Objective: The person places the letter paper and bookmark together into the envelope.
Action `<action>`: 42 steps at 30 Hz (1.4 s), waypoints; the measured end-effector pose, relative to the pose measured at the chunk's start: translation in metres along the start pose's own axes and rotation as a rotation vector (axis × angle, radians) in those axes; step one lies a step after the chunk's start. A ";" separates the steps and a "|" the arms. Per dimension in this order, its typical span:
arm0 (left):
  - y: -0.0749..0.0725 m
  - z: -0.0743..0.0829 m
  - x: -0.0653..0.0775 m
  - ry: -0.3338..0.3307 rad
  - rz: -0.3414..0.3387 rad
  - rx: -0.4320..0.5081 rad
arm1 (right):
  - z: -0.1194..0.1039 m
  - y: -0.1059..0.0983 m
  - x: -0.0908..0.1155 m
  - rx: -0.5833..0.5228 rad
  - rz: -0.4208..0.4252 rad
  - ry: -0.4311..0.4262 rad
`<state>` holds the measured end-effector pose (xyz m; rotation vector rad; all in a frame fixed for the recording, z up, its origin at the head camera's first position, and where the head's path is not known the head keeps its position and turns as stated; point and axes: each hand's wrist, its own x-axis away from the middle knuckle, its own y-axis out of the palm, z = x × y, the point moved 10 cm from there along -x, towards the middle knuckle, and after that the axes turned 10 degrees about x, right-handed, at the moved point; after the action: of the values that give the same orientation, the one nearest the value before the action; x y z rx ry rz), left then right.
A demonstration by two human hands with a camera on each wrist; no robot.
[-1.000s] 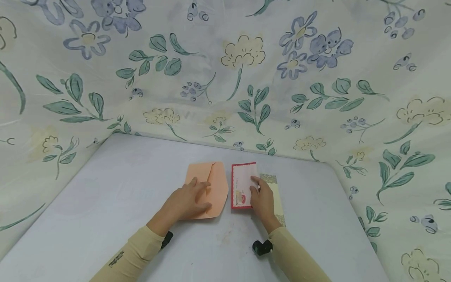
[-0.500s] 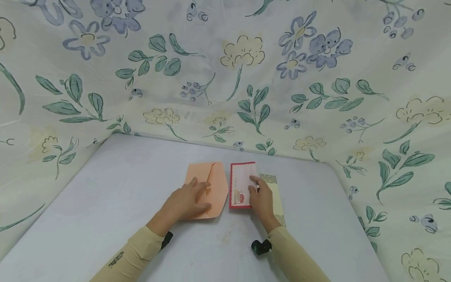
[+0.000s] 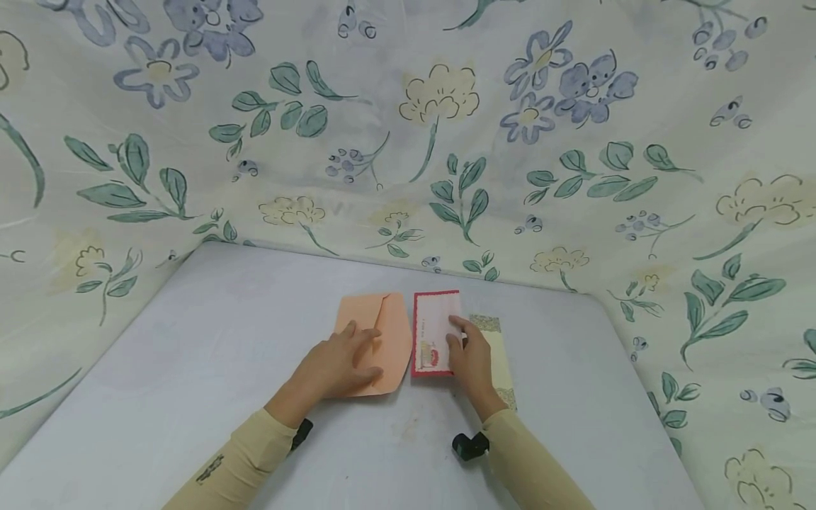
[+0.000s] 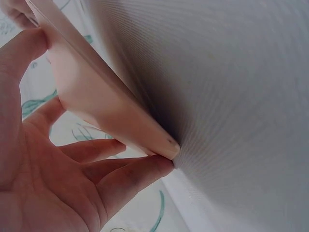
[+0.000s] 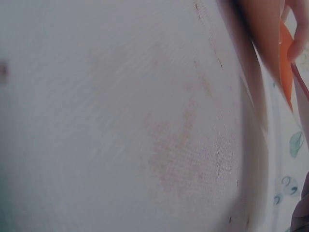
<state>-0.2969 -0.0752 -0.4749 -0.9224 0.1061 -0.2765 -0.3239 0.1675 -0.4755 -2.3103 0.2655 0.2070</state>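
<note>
A peach paper envelope (image 3: 397, 333) lies on the white table, its pointed flap spread toward the right. My left hand (image 3: 338, 363) rests on it with fingers apart; in the left wrist view the fingertips touch the envelope (image 4: 96, 82) face. To its right, my right hand (image 3: 473, 365) pinches the right edge of a white greeting card (image 3: 435, 319) with a red scalloped border and a small picture near its bottom. The card's left edge is close beside the flap. In the right wrist view only a dark sliver of my right hand (image 5: 301, 208) shows.
Partly hidden under my right hand and wrist is a cream paper piece (image 3: 502, 358) with glittery gold ends. The white tabletop (image 3: 223, 340) meets a floral cloth wall (image 3: 382, 234) at the back and sides. Black wrist mounts sit under both wrists.
My right hand has slid slightly left and away from me with the red-bordered card, bringing it nearer the envelope. My left hand and the envelope stay still.
</note>
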 end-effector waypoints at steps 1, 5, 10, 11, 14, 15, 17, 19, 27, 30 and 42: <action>0.000 0.000 0.000 -0.001 -0.002 0.000 | -0.001 0.000 0.000 -0.005 -0.001 0.000; 0.000 0.000 0.000 0.001 -0.004 0.000 | -0.003 0.000 0.001 -0.022 -0.014 0.012; -0.001 0.001 0.000 0.006 -0.001 -0.001 | -0.004 0.000 0.001 -0.017 -0.026 0.031; -0.001 0.001 0.000 0.007 -0.001 -0.001 | -0.004 0.000 0.002 -0.014 -0.027 0.032; -0.002 0.001 0.000 0.011 0.001 0.000 | -0.004 0.001 0.001 -0.005 -0.024 0.033; -0.002 0.001 0.000 0.012 0.002 0.000 | -0.004 0.001 0.001 -0.003 -0.024 0.036; -0.002 0.001 0.000 0.015 0.004 0.002 | -0.004 0.002 0.001 -0.002 -0.022 0.035; -0.002 0.000 -0.001 0.017 0.006 0.002 | -0.004 0.002 0.001 -0.003 -0.024 0.039; -0.001 0.000 -0.001 0.016 0.012 0.011 | -0.006 0.005 0.000 0.006 -0.023 0.026; -0.001 0.000 -0.001 0.011 0.012 0.015 | -0.008 0.006 -0.001 0.007 -0.019 0.003; -0.001 -0.001 0.000 0.007 0.016 0.007 | -0.013 0.008 0.001 0.013 -0.023 -0.017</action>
<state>-0.2970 -0.0763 -0.4749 -0.9129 0.1187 -0.2656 -0.3241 0.1525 -0.4726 -2.2963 0.2305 0.2122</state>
